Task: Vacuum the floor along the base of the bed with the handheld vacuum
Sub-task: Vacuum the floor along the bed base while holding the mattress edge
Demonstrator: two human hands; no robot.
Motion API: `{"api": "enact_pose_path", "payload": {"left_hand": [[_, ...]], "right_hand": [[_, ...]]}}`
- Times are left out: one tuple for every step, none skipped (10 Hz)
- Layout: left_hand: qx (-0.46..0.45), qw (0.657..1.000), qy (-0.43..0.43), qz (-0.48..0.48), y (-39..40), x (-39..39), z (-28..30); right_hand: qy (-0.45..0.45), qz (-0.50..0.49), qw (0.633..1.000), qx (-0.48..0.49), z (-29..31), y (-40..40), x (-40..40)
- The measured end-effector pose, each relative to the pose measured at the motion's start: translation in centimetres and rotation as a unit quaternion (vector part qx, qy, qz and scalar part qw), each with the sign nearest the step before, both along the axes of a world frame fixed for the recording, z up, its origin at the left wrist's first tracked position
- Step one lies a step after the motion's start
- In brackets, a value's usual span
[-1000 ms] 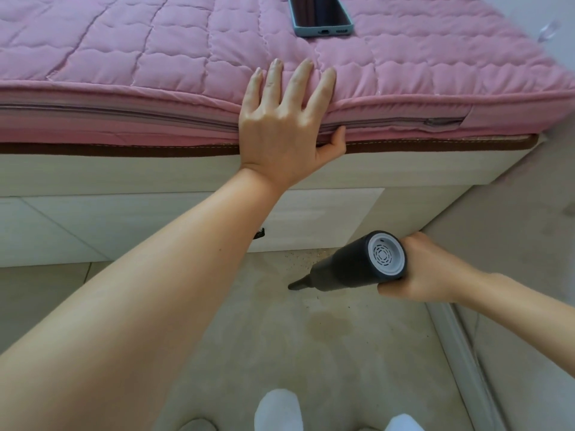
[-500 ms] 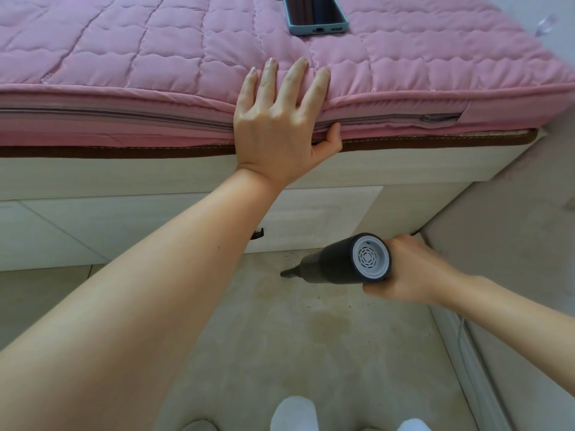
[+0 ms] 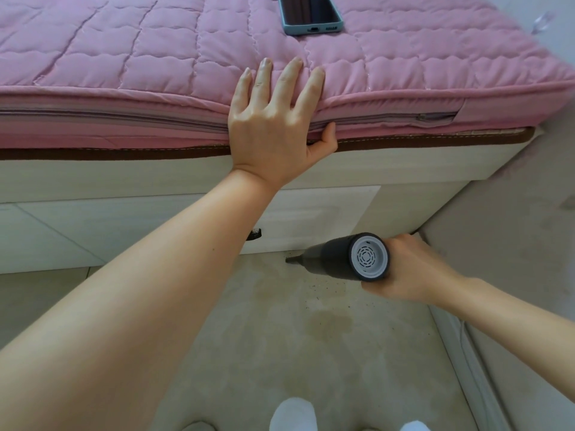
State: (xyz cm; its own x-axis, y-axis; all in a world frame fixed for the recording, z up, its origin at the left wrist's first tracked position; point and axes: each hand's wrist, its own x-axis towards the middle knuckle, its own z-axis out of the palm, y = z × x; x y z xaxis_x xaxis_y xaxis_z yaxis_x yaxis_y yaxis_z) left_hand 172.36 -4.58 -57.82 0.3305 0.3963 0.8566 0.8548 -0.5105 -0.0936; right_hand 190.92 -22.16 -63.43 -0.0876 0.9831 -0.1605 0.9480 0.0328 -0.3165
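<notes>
Beige speckled floor [image 3: 280, 353] meets the bed [image 3: 124, 178] base, where your right hand [image 3: 410, 272] grips the dark cylindrical vacuum [image 3: 339, 259]; your left hand [image 3: 273, 126], fingers spread, presses the quilted pink mattress [image 3: 124, 57] below a phone [image 3: 311, 14].

Beige floor [image 3: 311, 353], pale wall [image 3: 513, 228], phone [image 3: 311, 14] on pink quilt [image 3: 124, 51]

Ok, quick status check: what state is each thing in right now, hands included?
Handheld vacuum: gripped, nozzle at the bed base.
Right hand: holds the vacuum.
Left hand: flat on the mattress edge, fingers straight.
Phone: lying face up on the mattress.
Floor: dark specks near the nozzle.
</notes>
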Motion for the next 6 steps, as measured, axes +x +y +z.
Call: {"api": "enact_pose_path", "payload": {"left_hand": [[0.001,1.000,0.001,-0.002,0.0,0.0,0.0],[0.002,1.000,0.002,-0.001,0.1,0.0,0.0],[0.003,1.000,0.002,0.000,0.1,0.0,0.0],[0.008,1.000,0.001,-0.001,0.1,0.1,0.0],[0.010,1.000,0.000,-0.001,0.1,0.0,0.0],[0.008,1.000,0.001,-0.001,0.1,0.0,0.0]], "right_hand": [[0.004,-0.008,1.000,0.015,-0.5,0.1,-0.5],[0.007,0.000,0.999,0.034,-1.0,0.0,-0.8],[-0.003,0.017,0.999,0.028,-1.4,-0.2,-0.9],[0.000,0.018,1.000,0.021,-1.5,-0.4,-1.1],[0.017,0.010,1.000,0.023,-1.5,-0.6,-1.4],[0.022,0.015,0.999,0.029,-1.4,-0.8,-1.5]]}}
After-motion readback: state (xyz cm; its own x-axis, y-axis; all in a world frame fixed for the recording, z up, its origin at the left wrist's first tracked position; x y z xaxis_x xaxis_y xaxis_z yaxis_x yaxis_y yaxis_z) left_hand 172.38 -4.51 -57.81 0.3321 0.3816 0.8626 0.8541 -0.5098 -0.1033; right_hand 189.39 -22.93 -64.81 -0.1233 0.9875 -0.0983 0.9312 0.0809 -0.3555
